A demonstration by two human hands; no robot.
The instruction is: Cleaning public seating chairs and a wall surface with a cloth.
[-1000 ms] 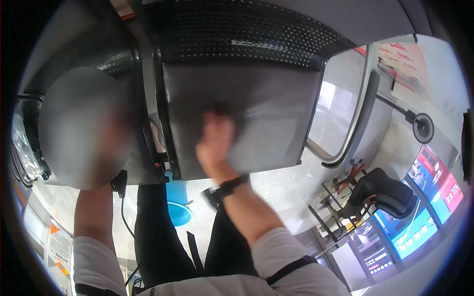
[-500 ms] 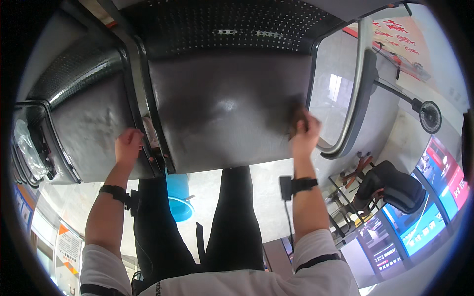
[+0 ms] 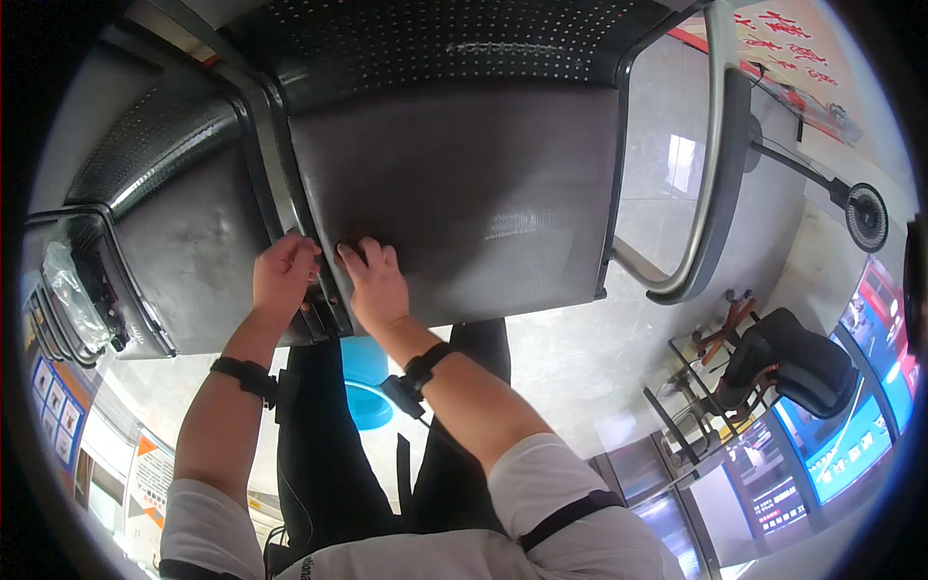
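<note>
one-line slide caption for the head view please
Right hand at the left side of a dark seat, left hand close by, blue bucket below.

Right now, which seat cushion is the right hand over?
The rightmost cushion, beside the looped armrest: the right hand is over its lower left part. The neighbouring cushion has the left hand by its right edge instead.

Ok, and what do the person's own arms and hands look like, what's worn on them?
The left grip and right grip are bare hands, without gloves. The short white sleeves are each crossed by a black strap. On each side there's a black wristband with a small dark box; a bit of thin cable shows at the right one.
</note>
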